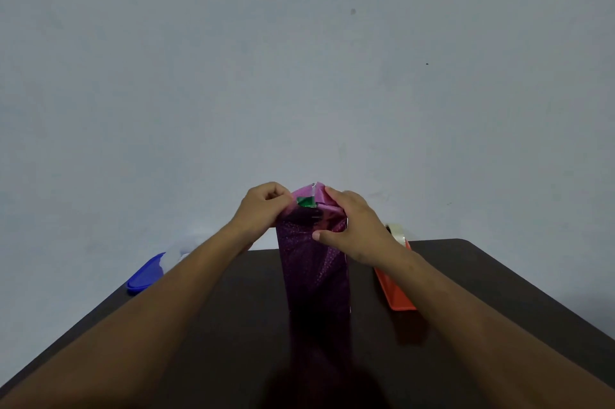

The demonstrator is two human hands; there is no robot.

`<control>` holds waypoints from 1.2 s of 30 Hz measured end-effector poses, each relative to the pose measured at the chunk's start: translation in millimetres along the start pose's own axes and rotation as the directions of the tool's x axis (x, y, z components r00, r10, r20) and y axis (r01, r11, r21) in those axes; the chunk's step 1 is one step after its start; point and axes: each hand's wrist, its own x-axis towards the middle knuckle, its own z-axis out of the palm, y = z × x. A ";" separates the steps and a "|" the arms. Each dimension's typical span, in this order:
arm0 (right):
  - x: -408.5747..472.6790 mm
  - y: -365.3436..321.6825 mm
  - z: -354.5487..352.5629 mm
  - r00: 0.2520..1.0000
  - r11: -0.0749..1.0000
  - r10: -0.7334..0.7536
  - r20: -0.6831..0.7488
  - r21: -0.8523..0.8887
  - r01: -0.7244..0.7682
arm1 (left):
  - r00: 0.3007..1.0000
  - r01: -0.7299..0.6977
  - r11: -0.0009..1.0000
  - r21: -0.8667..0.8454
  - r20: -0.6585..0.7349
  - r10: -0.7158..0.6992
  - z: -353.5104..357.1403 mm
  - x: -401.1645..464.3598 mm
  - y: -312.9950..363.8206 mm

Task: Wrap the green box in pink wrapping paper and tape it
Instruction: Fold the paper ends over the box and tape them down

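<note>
The left hand [263, 205] is curled almost into a fist at the upper left corner of the package, its fingers pinching a fold of the pink wrapping paper [314, 262] against the top. The right hand [352, 225] spreads over the upper right corner, fingers laid across the folded flaps on top and thumb pressed flat against the near face, so it clamps the paper onto the box rather than closing around it. Between the two hands a small patch of the green box [305, 201] shows where the end flaps have not closed, and one flap with a pale edge stands up behind it. The package stands on end with its long axis vertical, the open end pointing up, its base resting on the dark table [499, 292] near the middle, toward the far edge. Just right of the package, partly hidden by the right wrist, lies an orange tape dispenser [396, 292] with a roll of clear tape [396, 231] at its far end. Well to the left, past the table's edge, sits a blue lid [146, 275].
</note>
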 end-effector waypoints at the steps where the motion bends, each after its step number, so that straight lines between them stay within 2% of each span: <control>1: 0.4 -1.3 -0.1 1.000 0.999 0.019 0.002 -0.032 -0.019 | 1.000 -0.007 1.000 0.011 0.011 0.007 1.6 -0.6 0.2; 5: 0.3 -5.9 -2.2 0.999 0.982 0.030 -0.033 -0.183 -0.035 | 0.998 -0.034 0.999 0.034 0.061 0.032 7.2 0.5 7.6; 9: 2.1 -3.9 1.4 0.998 0.994 -0.020 -0.056 -0.111 0.014 | 0.987 -0.008 0.998 0.070 0.162 -0.004 11.5 0.5 13.6; 12: -0.7 -4.9 1.5 0.997 0.998 0.001 -0.082 -0.061 -0.006 | 0.979 -0.066 0.990 0.125 0.198 0.041 14.6 1.3 13.5; 15: -5.0 -6.7 4.9 0.988 0.998 -0.029 -0.153 -0.068 0.019 | 0.978 -0.148 0.952 0.268 0.186 0.100 13.4 0.9 11.1; 18: -7.9 -6.9 11.6 0.976 0.991 -0.082 -0.202 -0.119 0.059 | 0.987 -0.112 0.908 0.403 0.152 0.055 9.4 -3.3 15.0; 22: -13.2 -9.7 15.6 0.984 0.958 -0.085 -0.156 -0.284 0.038 | 0.983 -0.131 0.962 0.239 0.156 0.095 11.8 -4.3 18.8; 26: -15.1 -11.0 16.3 0.975 0.948 -0.125 -0.184 -0.314 0.062 | 0.984 -0.063 0.998 0.016 0.166 0.059 15.2 -8.8 18.6; 30: -14.1 -9.1 17.2 0.971 0.934 -0.149 -0.184 -0.348 0.078 | 0.987 0.008 0.987 -0.158 0.163 0.018 19.5 -5.9 19.4; 32: -14.6 -8.4 17.4 0.972 0.933 -0.142 -0.186 -0.353 0.069 | 0.977 -0.018 0.991 -0.130 0.208 0.045 22.5 -6.7 22.7; 36: -16.7 -9.5 17.7 0.974 0.928 -0.125 -0.187 -0.370 0.048 | 0.957 -0.079 0.990 0.113 0.287 0.043 24.3 -4.4 24.1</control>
